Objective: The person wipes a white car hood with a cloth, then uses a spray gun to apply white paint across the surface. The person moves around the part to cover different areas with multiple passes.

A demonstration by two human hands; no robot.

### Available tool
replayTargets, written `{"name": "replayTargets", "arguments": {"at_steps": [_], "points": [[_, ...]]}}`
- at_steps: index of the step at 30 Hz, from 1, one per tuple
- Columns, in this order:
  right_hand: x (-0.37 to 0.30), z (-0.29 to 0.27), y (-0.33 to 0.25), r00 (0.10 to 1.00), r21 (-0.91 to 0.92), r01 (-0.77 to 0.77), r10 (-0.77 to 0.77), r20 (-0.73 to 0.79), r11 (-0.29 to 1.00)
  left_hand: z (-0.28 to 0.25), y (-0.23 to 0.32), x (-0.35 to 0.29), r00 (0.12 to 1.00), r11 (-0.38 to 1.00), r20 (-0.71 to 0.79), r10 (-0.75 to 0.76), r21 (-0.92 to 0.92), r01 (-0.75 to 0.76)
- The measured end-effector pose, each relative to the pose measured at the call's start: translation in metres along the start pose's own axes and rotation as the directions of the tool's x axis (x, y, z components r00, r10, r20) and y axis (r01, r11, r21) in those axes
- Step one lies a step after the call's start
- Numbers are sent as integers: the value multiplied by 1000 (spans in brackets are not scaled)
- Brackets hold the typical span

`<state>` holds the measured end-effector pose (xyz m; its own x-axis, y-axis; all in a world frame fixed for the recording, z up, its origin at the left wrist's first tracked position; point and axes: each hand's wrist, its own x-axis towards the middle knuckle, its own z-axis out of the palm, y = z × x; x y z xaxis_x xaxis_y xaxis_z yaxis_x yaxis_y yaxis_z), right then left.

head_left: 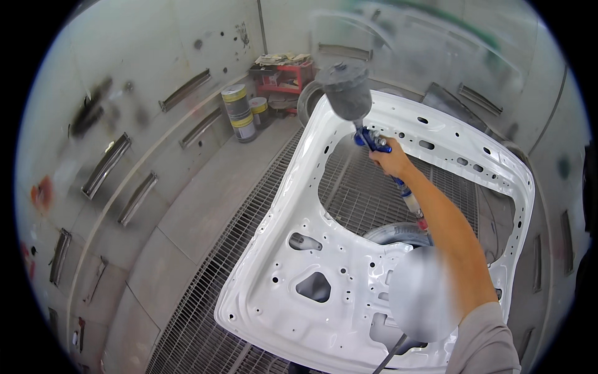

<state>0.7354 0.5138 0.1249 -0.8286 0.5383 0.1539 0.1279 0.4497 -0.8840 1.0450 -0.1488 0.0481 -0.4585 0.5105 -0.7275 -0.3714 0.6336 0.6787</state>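
My right hand (391, 157) is wrapped round the grip of a blue spray gun (374, 140) with a grey paint cup (346, 90) on top. A pale fitting with a red end (416, 209) hangs below the grip. The gun is above the far left part of a glossy white car body panel (261, 249), apparently a tailgate, with a large window opening and several holes. Close to the camera, a blurred pale rounded shape (420, 293) hides part of the panel; I cannot tell what it is. My left hand is out of sight.
Dark metal floor grating (205, 299) lies beneath the panel. A tyre (398, 234) shows below its opening. Paint cans (238, 115) and a red shelf cart (293, 78) stand at the back. Overspray-stained walls (143, 68) surround the area. A dark hose (391, 354) crosses the bottom.
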Motion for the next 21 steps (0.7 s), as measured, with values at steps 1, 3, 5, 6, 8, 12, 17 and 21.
{"name": "replayTargets", "arguments": {"at_steps": [1, 3, 5, 6, 8, 12, 17, 21], "points": [[-5, 7, 1, 999, 3, 5, -5, 54, 1000, -4, 14, -1, 1000, 998, 8, 25, 62, -26], [-14, 19, 4, 987, 9, 17, -18, 161, 1000, -3, 15, -4, 995, 996, -93, 29, 84, -21], [-35, 33, -3, 977, 25, 6, -11, 213, 1000, 6, 10, -9, 950, 998, -304, -66, -12, 65], [-41, 34, -5, 971, 11, 22, -23, 240, 1000, 1, 8, -6, 967, 995, -235, -101, -46, 92], [-70, 52, -13, 943, 0, -33, 31, 331, 999, -16, 19, -1, 975, 976, -104, -194, -118, 182], [-130, 91, -13, 898, -74, 7, 26, 439, 997, -15, -24, -5, 986, 988, -147, -78, -140, 57], [-199, 132, -18, 745, -8, 46, -29, 667, 999, -21, -44, -9, 962, 991, -239, -131, -12, 132], [-253, 162, -32, 653, 71, 54, -89, 752, 996, -37, -74, -7, 965, 994, -260, -42, 89, 67]]}}
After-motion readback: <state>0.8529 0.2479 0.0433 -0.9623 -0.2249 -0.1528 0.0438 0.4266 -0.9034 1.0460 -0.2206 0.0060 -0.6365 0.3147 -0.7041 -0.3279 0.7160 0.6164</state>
